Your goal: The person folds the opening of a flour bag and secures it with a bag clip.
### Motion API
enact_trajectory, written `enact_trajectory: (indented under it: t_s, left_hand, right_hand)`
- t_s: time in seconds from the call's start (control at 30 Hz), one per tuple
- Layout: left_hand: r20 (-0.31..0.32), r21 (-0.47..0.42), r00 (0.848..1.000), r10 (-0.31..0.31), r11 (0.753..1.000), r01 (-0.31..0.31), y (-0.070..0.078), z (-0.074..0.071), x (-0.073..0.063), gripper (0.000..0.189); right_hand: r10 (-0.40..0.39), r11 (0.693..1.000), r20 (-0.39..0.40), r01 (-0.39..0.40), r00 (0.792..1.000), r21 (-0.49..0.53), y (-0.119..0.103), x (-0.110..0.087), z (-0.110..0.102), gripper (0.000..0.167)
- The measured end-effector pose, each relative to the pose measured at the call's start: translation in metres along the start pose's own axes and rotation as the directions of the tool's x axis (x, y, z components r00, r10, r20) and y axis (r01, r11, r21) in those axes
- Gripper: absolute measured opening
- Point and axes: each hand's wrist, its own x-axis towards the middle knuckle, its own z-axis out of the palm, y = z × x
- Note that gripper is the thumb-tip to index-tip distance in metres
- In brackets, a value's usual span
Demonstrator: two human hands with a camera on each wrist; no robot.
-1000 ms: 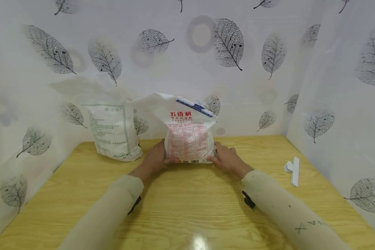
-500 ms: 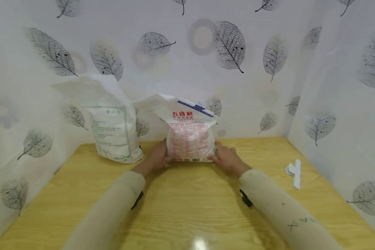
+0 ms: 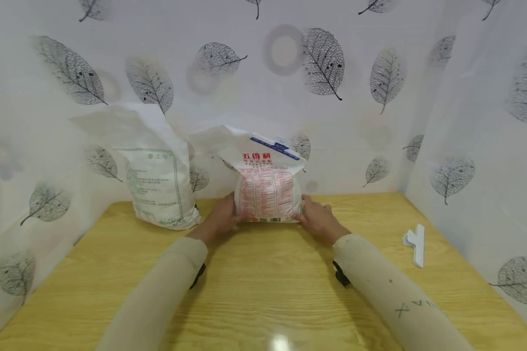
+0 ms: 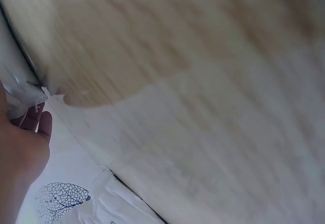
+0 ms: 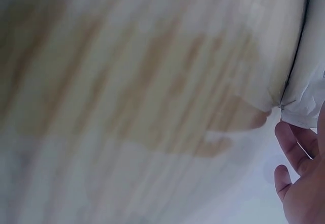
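Observation:
A white flour bag (image 3: 268, 192) with red print stands at the back middle of the table in the head view. A blue sealing clip (image 3: 275, 147) sits across its folded top. My left hand (image 3: 223, 214) grips the bag's lower left corner, thumb on the front. On the other lower corner, my right hand (image 3: 320, 218) holds the bag with its thumb also in front. In the left wrist view, the left hand's (image 4: 23, 145) fingers go behind the bag's corner; in the right wrist view the right hand (image 5: 302, 173) touches the opposite corner.
A second white bag (image 3: 155, 187) with green print stands upright to the left, its top leaning left. A white sealing clip (image 3: 416, 245) lies on the right of the wooden table (image 3: 263, 282). Leaf-patterned curtain (image 3: 263, 97) hangs behind and at both sides.
The flour bag has shifted slightly away toward the curtain, with both hands still on its lower corners and both forearms reaching a little farther forward. The other bag and white clip stay put.

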Motion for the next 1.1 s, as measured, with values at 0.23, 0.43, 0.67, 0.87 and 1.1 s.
enact_trajectory:
  t_s: [0.23,0.43,0.67,0.87,1.1]
  left_hand:
    - [-0.029,0.025,0.999,-0.03,0.999,0.03,0.0,0.001,-0.007,0.077]
    - [-0.021,0.098,0.997,-0.081,0.992,0.082,0.007,-0.004,-0.028,0.075]
    - [-0.002,0.256,0.991,-0.133,0.958,0.129,0.014,-0.014,-0.055,0.084]
    - [-0.095,0.27,0.986,-0.135,0.95,0.156,0.01,-0.027,-0.079,0.058]
    - [-0.252,0.258,0.965,-0.078,0.955,0.145,-0.004,-0.049,-0.111,0.039]
  right_hand:
    - [-0.01,1.0,-0.016,0.009,1.0,-0.022,-0.002,-0.002,0.005,0.079]
    - [0.067,0.997,-0.076,-0.069,0.995,-0.026,-0.008,-0.016,0.005,0.064]
    - [0.031,0.999,-0.115,-0.033,0.993,-0.013,-0.022,-0.026,0.003,0.041]
    - [-0.127,0.991,-0.064,0.123,0.99,-0.056,-0.046,-0.028,0.012,0.029]
    - [-0.238,0.971,-0.069,0.237,0.969,-0.02,-0.079,-0.03,0.02,0.024]
